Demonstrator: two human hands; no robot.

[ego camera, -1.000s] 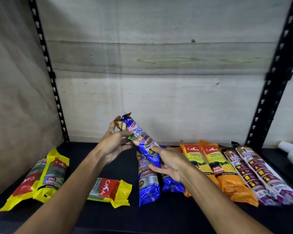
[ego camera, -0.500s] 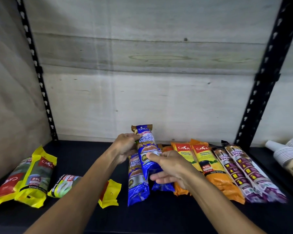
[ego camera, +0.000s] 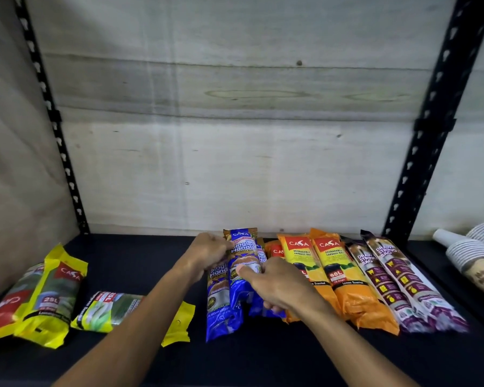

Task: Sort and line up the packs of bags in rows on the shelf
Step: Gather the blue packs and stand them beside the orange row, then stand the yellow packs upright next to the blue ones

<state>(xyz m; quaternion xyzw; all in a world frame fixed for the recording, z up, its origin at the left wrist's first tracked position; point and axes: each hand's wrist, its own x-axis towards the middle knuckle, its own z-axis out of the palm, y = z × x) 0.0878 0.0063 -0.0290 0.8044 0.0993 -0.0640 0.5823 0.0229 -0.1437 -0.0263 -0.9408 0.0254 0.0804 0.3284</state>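
Both grips on blue pack (ego camera: 242, 263)

I log the shelf board (ego camera: 263, 358) as black, the uprights (ego camera: 428, 141) black and perforated. Blue packs (ego camera: 242, 263) carry white lettering and brown-gold tops. Orange packs (ego camera: 333, 272) show red logo patches over yellow panels. Purple-and-white packs (ego camera: 394, 277) have dark brown tops. Yellow packs (ego camera: 53, 291) have red and green panels. Back wall (ego camera: 235, 107) pale grey, wood-grained.

Pale plywood back wall (ego camera: 235, 107), black slotted uprights (ego camera: 430, 129), dark shelf board (ego camera: 263, 358), dim light
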